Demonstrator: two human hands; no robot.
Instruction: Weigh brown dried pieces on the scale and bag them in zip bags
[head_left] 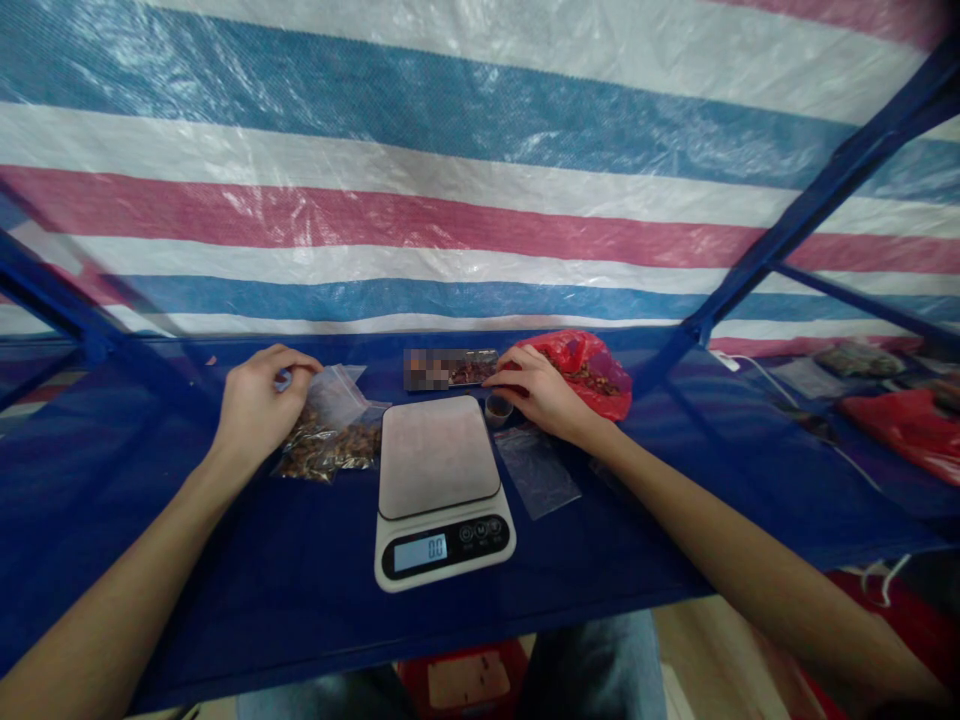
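My left hand [262, 405] is closed in a pinch at the upper corner of a clear zip bag [334, 445] that holds brown dried pieces. My right hand [544, 395] reaches in from the other side, fingers bent together above a small round cup [497, 408]. Its fingertips meet the right end of a flat see-through pack [472, 370] with dark reddish pieces; whether they grip it is hidden. Between the hands lies a white kitchen scale [441, 470], its plate bare and its display reading 0.0.
Behind my right hand sits an open red plastic bag [611, 390] of dried pieces. A flat clear zip bag [538, 470] lies right of the scale. Blue metal bars [750, 265] flank the blue tabletop [300, 580]. A striped sheet [450, 200] hangs behind; more bags [855, 358] are far right.
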